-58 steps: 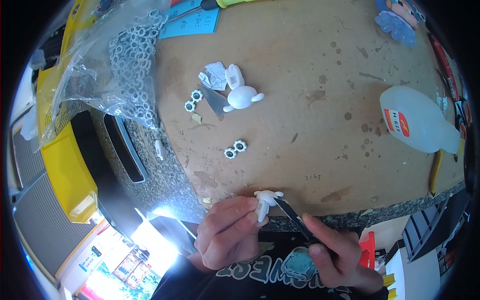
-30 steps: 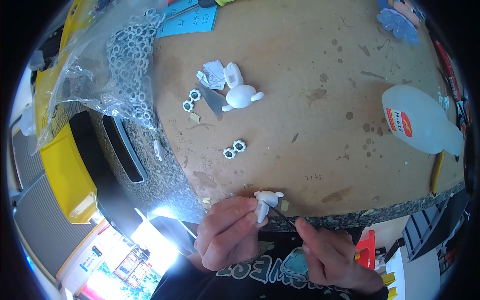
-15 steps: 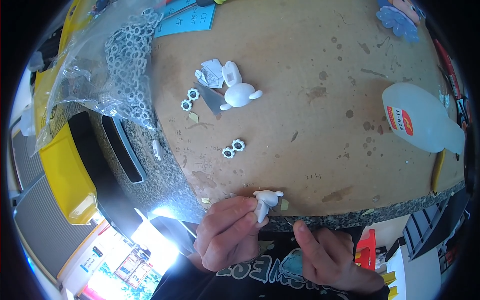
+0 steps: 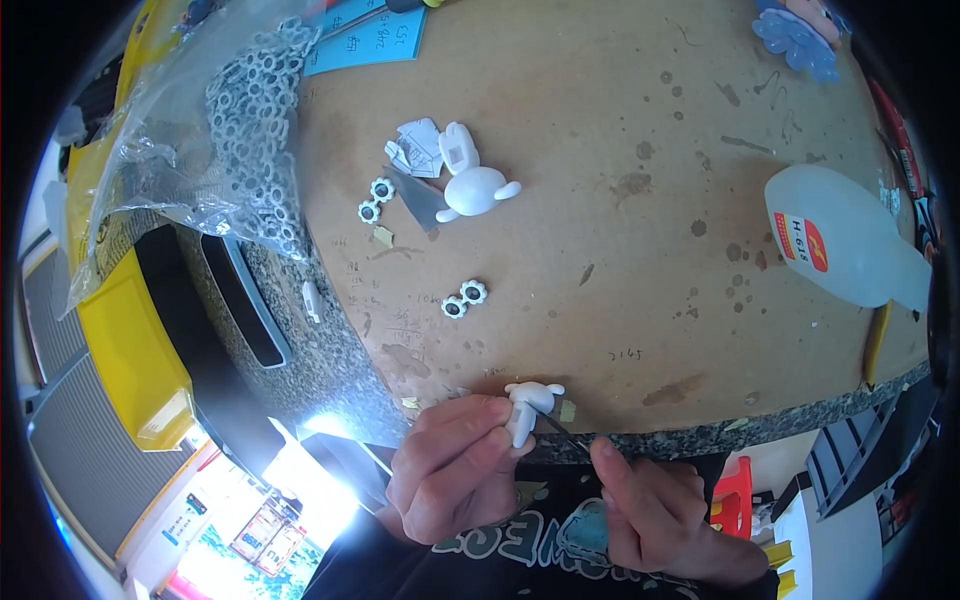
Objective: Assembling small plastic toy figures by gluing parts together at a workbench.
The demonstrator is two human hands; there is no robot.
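Near the table's front edge, my left hand (image 4: pixel 452 468) pinches a small white animal figurine (image 4: pixel 522 424) between thumb and fingers. My right hand (image 4: pixel 650 510) is closed around a thin, dark, pointed tool (image 4: pixel 566 434); its exact kind is not clear. The tool's tip reaches the figurine's side. Farther off lies a second white figurine (image 4: pixel 476 190) with long ears, beside a grey blade-like piece (image 4: pixel 418 200). One pair of tiny flower-shaped glasses (image 4: pixel 464 299) with dark lenses lies in front of my left hand, and another pair (image 4: pixel 376 200) beyond it.
A clear plastic bag (image 4: pixel 150 150) of white flower-shaped frames (image 4: pixel 255 130) is at the far left. A translucent white bottle (image 4: pixel 835 235) lies at the right. Crumpled white paper (image 4: pixel 416 148), a blue card (image 4: pixel 370 45) and a yellow-black object (image 4: pixel 140 350) are also around.
The dark tool's tip has come up from near my right fingers to the figurine. My right hand has turned slightly; my left hand keeps its hold almost unmoved.
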